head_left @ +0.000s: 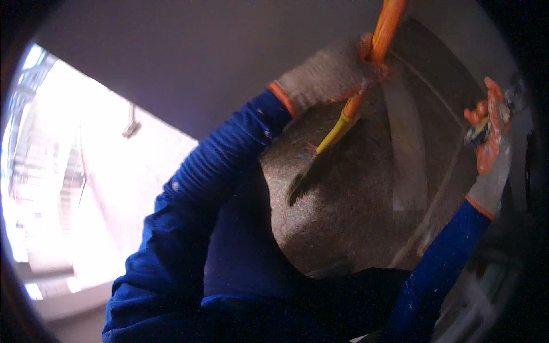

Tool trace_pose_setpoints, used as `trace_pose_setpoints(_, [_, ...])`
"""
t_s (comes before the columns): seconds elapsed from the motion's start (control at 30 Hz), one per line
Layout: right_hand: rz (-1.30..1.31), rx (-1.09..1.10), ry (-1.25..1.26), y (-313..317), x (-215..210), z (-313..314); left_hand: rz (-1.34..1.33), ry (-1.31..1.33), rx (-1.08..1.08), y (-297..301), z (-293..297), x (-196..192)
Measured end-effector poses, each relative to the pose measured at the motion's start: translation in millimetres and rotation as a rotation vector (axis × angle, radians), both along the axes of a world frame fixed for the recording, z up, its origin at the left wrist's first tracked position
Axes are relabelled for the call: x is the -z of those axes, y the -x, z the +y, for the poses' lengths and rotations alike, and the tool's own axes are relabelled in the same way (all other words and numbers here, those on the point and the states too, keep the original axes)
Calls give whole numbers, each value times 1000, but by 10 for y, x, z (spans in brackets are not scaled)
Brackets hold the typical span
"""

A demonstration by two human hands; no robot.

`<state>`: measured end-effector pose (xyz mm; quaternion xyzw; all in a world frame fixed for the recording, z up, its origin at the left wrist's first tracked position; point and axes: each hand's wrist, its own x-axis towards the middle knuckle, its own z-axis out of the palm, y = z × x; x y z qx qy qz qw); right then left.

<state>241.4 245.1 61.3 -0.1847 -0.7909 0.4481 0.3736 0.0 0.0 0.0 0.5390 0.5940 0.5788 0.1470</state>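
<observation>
My left hand (331, 74), in a pale knit glove with orange-coated fingers, is wrapped round the orange handle of a broom-like tool (388, 28). The handle slants down to the left into a yellow socket (334, 134). Below that, a narrow dark brush-like end (300, 186) hangs over or rests on the speckled floor; contact is hard to tell. Off to the right, my right hand (490, 143) is raised in a similar glove, its orange fingers bent around a small dark and yellowish thing. Blur and shadow hide what that is.
A dark flat wall or panel (154, 57) fills the upper left. Beyond its lower edge lies a very bright area (108, 188). The brown speckled floor (354, 211) has a paler strip (407, 154) and a thin line across it. Shadow covers the far right.
</observation>
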Motion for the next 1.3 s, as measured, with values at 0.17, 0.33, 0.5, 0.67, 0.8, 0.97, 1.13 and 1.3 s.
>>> trace_pose_setpoints(0.17, [-18, -332, 246, 106, 743, 949, -102, 353, -142, -492, 14, -908])
trace_pose_setpoints(0.33, [30, -318, 477, 403, 2275, 640, -208, 296, -421, -1051, -659, -927])
trace_pose_setpoints(0.5, [-149, -541, 930, 882, 3094, 270, -103, 94, -738, -1692, -1705, -868])
trace_pose_setpoints(0.67, [-315, -448, 871, 1226, 3256, -258, 14, 11, -1171, -2213, -3080, -913])
trace_pose_setpoints(0.8, [-461, -479, 886, 1351, 3553, -453, 231, -135, -1440, -1992, -3949, -706])
trace_pose_setpoints(0.97, [-589, -629, 619, 838, 4237, -518, 312, -269, -1513, -2009, -4409, -335])
trace_pose_setpoints(1.13, [-691, -600, 666, -399, 4547, -269, 421, 5, -1321, -2441, -4452, -77])
trace_pose_setpoints(1.3, [-711, -517, 525, -1422, 4547, -217, 459, 153, -1205, -2093, -4623, 196])
